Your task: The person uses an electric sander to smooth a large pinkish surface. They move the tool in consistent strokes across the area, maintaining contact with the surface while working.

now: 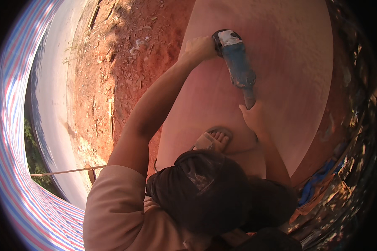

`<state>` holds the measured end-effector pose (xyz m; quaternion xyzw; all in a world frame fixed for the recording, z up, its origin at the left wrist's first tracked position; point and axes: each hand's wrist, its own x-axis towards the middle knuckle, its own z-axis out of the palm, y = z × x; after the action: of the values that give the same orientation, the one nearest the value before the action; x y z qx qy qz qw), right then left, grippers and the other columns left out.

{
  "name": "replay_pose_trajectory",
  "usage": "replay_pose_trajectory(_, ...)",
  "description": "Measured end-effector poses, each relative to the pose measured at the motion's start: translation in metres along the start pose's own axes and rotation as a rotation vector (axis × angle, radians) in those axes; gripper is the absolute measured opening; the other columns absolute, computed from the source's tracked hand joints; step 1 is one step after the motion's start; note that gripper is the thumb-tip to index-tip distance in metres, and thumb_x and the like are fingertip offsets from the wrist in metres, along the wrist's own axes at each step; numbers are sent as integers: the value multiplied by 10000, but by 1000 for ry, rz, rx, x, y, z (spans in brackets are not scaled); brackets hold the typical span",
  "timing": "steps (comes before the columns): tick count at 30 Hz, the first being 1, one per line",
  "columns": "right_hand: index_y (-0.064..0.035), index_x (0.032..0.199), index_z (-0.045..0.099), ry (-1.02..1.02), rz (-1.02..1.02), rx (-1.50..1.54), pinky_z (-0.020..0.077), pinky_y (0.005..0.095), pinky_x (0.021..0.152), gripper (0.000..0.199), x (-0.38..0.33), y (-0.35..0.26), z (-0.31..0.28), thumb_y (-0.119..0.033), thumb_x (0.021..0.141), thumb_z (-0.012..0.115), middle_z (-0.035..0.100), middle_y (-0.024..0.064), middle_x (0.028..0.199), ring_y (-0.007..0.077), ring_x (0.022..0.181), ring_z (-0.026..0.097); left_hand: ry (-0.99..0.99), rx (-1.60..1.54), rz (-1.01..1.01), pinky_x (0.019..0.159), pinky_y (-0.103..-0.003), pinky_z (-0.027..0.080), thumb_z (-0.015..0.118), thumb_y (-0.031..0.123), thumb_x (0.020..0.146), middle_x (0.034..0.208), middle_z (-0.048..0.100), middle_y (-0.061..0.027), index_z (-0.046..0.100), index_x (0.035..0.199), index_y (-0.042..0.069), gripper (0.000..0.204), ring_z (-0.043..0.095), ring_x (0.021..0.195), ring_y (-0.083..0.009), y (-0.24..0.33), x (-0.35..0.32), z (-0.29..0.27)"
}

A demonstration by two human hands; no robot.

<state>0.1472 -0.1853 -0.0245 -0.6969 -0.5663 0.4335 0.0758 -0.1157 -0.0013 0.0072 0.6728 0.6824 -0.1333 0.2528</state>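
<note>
A blue angle grinder (238, 65) with a silver-grey head lies over a large, smooth reddish slab (293, 75), its head pointing away from me. My left hand (200, 49) is closed at the left side of the grinder's head, beside the dark round guard (217, 42); what its fingers wrap round is mostly hidden. Around the narrow rear end of the grinder, my right hand (254, 119) is closed, thumb showing on the near left side. The disc's underside cannot be seen. A dark cord (243, 150) curves over the slab below my right hand.
A sandalled foot (215, 140) rests on the slab's near part. Red soil with scattered chips (130, 62) lies to the left, then a pale paved strip (58, 83). Striped sheeting (8, 125) hangs at far left. Blue cloth-like material (316, 184) and debris lie right.
</note>
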Motion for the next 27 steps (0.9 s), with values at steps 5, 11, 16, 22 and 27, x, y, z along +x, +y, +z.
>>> replay_pose_trajectory(5, 98, 1135, 644, -58, -134, 24, 562, 511, 821, 511, 2, -23, 27, -283, 872, 862, 735, 283, 1005, 446, 975, 748, 10, -37, -207, 886, -461, 604, 722, 337, 910, 1102, 810, -138, 820, 1107, 124, 306, 773, 1075, -338, -56, -37, 5)
replay_pose_trajectory(11, 72, 1222, 628, 108, 24, -47, 582, 496, 850, 508, -5, 17, 4, -283, 914, 822, 750, 255, 1054, 451, 999, 747, 6, 1, 96, 831, -468, 609, 670, 260, 898, 1066, 807, -151, 810, 1121, 133, 293, 780, 1008, -359, 22, 23, 5)
replay_pose_trajectory(16, 70, 1123, 636, 130, 297, 298, 564, 411, 593, 398, -1, 58, -44, -224, 915, 806, 701, 133, 801, 270, 628, 716, 62, 75, 360, 817, -429, 621, 686, 269, 897, 1084, 823, -92, 825, 1117, 143, 289, 801, 1002, -299, 137, 68, 5)
replay_pose_trajectory(22, 49, 1075, 639, 146, 131, 386, 503, 366, 508, 377, -25, 72, -60, -232, 903, 823, 662, 88, 738, 174, 516, 626, 1, 55, 440, 824, -422, 616, 699, 275, 895, 1087, 819, -103, 824, 1110, 137, 284, 800, 1002, -303, 162, 62, 16)
replay_pose_trajectory(27, 41, 1107, 646, -44, 88, 146, 496, 346, 531, 362, -10, 51, -56, -212, 919, 825, 628, 56, 717, 165, 542, 611, 32, -76, 214, 833, -450, 618, 721, 298, 883, 1067, 817, -112, 815, 1075, 121, 278, 790, 1019, -321, 74, 18, 19)
